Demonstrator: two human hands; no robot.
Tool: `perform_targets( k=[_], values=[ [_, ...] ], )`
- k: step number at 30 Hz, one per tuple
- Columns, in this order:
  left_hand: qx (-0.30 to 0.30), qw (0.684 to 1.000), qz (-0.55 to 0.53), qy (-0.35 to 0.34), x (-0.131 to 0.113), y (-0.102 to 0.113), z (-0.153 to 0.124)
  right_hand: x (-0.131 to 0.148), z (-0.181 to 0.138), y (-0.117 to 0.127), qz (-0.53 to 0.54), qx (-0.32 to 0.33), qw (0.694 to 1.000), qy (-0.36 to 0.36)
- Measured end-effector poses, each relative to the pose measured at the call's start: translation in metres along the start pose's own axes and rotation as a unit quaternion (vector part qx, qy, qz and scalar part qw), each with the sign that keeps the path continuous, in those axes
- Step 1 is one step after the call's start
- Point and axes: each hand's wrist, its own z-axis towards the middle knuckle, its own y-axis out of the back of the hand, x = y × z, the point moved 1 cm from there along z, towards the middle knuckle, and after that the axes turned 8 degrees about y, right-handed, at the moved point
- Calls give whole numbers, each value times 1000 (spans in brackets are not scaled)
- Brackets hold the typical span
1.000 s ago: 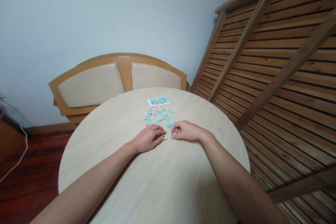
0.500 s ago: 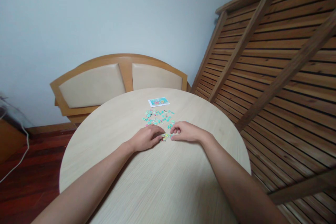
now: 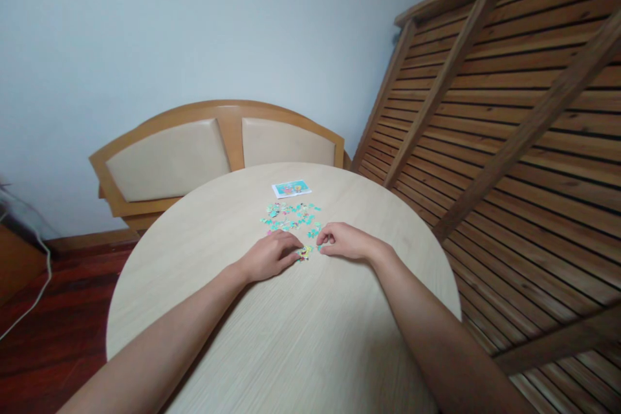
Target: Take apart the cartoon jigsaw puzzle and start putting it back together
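The yellow pieces point(image 3: 305, 252) lie on the bench point(image 3: 301, 336) at three o'clock from my left hand point(image 3: 272, 255), the nearer, its fingers slightly parted. My right hand point(image 3: 345, 241) curls by a teal piece point(image 3: 319, 248); whether either grips, I cannot tell

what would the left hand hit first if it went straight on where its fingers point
Most likely the yellow pieces, right by the left hand's fingertips; whether they already touch is unclear. Past them, roughly in line, is the right hand.
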Motion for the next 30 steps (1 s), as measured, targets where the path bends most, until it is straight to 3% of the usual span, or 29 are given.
perform_targets(
  k=[20,30],
  values=[
    [11,1000,0,-6,-7,5,-1,5,1,-2,-25,2,1000,3],
    [-2,1000,7,29,-4,0,0,5,4,-7,117,2,992,34]
  ],
)
